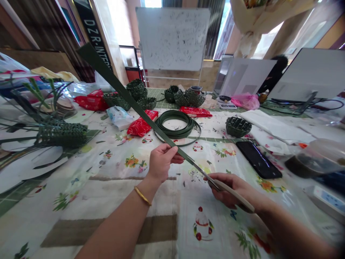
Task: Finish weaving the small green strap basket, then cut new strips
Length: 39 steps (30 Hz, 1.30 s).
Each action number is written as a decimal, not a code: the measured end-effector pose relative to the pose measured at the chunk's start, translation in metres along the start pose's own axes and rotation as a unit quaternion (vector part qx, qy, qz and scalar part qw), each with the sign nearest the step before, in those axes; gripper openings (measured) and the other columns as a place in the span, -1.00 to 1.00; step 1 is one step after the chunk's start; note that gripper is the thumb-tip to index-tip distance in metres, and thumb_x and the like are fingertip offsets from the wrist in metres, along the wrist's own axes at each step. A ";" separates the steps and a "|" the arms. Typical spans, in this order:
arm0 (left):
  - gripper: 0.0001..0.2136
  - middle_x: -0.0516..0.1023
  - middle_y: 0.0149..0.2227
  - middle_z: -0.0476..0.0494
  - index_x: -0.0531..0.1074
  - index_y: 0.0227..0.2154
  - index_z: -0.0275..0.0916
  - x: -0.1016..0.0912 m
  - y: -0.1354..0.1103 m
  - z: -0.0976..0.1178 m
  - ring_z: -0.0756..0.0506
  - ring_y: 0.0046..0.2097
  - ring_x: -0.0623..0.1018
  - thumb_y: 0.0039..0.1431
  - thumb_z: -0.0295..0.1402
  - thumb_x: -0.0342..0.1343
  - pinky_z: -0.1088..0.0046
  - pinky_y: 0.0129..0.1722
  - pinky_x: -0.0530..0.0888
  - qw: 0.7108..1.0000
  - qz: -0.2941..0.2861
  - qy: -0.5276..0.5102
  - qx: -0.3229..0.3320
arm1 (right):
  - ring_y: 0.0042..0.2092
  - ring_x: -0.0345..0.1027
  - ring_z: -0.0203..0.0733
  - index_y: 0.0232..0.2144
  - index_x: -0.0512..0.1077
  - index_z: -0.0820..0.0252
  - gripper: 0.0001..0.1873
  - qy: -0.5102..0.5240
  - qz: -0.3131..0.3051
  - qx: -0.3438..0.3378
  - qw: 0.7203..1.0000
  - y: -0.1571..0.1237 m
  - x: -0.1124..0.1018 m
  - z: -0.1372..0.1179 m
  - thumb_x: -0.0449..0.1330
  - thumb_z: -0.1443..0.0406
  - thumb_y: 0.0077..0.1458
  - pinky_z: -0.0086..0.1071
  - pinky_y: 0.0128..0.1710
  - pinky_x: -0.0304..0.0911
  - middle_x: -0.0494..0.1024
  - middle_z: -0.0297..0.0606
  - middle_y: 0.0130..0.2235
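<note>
My left hand (161, 162) pinches a long dark green strip (126, 95) that rises up and to the left, its far end high above the table. My right hand (229, 189) is closed on a pair of scissors (215, 183) with pale handles. The scissor blades meet the strip's lower end just right of my left fingers. Both hands hover over a floral tablecloth (107, 187).
A coil of green strip (176, 124) lies behind my hands. Several woven green baskets (238, 126) stand around, with a half-woven one (61, 133) at the left. A black phone (258, 159), red packets (141, 126), a whiteboard (172, 37) and monitors (309, 73) are about.
</note>
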<state>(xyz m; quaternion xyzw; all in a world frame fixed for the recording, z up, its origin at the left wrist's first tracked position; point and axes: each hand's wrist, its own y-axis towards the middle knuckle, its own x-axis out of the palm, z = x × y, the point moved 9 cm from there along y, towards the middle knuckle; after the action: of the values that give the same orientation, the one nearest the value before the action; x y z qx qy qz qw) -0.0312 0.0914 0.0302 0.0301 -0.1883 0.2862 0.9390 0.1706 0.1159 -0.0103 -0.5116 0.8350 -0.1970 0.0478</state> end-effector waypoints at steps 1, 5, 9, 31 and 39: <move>-0.82 0.53 -0.64 -0.09 0.38 -0.56 -0.35 0.000 0.000 0.000 -0.06 -0.58 0.55 -0.10 -0.35 0.23 0.48 -0.57 0.53 1.000 -0.001 -0.001 0.000 | -0.63 -0.02 -0.52 -0.09 0.34 0.19 -0.38 -0.007 0.005 0.004 1.000 0.000 0.000 0.000 0.38 0.12 -0.22 -0.55 -0.70 -0.09 0.28 -0.44 -0.49; -0.82 0.53 -0.64 -0.09 0.38 -0.56 -0.34 0.000 0.001 0.000 -0.05 -0.58 0.55 -0.09 -0.35 0.24 0.49 -0.57 0.53 1.000 -0.010 -0.004 0.000 | -0.64 -0.04 -0.53 -0.06 0.34 0.21 -0.39 -0.021 0.017 0.019 0.999 -0.001 -0.001 0.000 0.36 0.19 -0.20 -0.56 -0.71 -0.12 0.27 -0.46 -0.51; -0.82 0.54 -0.63 -0.08 0.38 -0.55 -0.34 0.000 0.001 0.000 -0.05 -0.58 0.55 -0.09 -0.35 0.24 0.49 -0.57 0.53 1.000 -0.012 -0.006 -0.001 | -0.64 -0.07 -0.53 -0.01 0.33 0.24 -0.39 -0.037 0.029 0.015 0.999 -0.002 -0.002 -0.001 0.33 0.22 -0.16 -0.56 -0.70 -0.17 0.24 -0.48 -0.55; -0.81 0.53 -0.62 -0.07 0.38 -0.53 -0.35 -0.001 0.003 0.000 -0.04 -0.56 0.55 -0.10 -0.36 0.26 0.49 -0.55 0.54 0.999 -0.025 -0.030 -0.014 | -0.67 -0.03 -0.52 0.07 0.34 0.33 -0.38 -0.124 0.071 -0.008 0.990 -0.004 -0.001 -0.003 0.21 0.29 -0.10 -0.56 -0.73 -0.06 0.24 -0.47 -0.58; -0.80 0.51 -0.63 -0.04 0.37 -0.53 -0.35 -0.001 0.004 -0.003 -0.05 -0.55 0.56 -0.13 -0.36 0.28 0.47 -0.54 0.55 0.999 -0.019 -0.038 -0.025 | -0.67 -0.04 -0.52 0.04 0.38 0.33 -0.43 -0.146 0.086 -0.019 0.985 -0.004 -0.003 -0.007 0.21 0.26 -0.07 -0.56 -0.73 -0.09 0.23 -0.48 -0.60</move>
<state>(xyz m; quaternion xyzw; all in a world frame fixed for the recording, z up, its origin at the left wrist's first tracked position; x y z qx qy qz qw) -0.0333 0.0941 0.0269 0.0208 -0.2301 0.2618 0.9371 0.1729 0.1189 -0.0024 -0.4616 0.8638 -0.0993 0.1757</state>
